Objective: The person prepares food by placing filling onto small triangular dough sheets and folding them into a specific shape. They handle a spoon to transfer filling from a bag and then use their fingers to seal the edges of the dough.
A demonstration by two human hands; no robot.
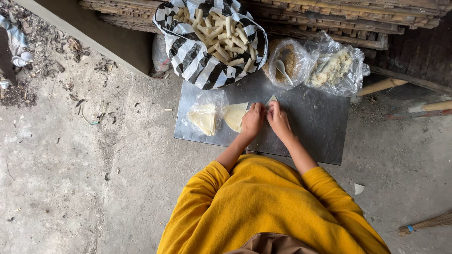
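Grey desk [320, 136] on a concrete floor [94, 178]. At its far edge, a black-and-white striped bag [197, 61] heaped with pale rolled pieces; right of it, two clear bags — brown filling with a white spoon [284, 70], and a pale mash [335, 68]. Nearer, a stack of wrapper sheets [234, 115] lies just left of the hands. Left hand [253, 120] and right hand [278, 120] meet side by side, fingers curled down onto a small wrapper piece [271, 99] — grip itself hidden.
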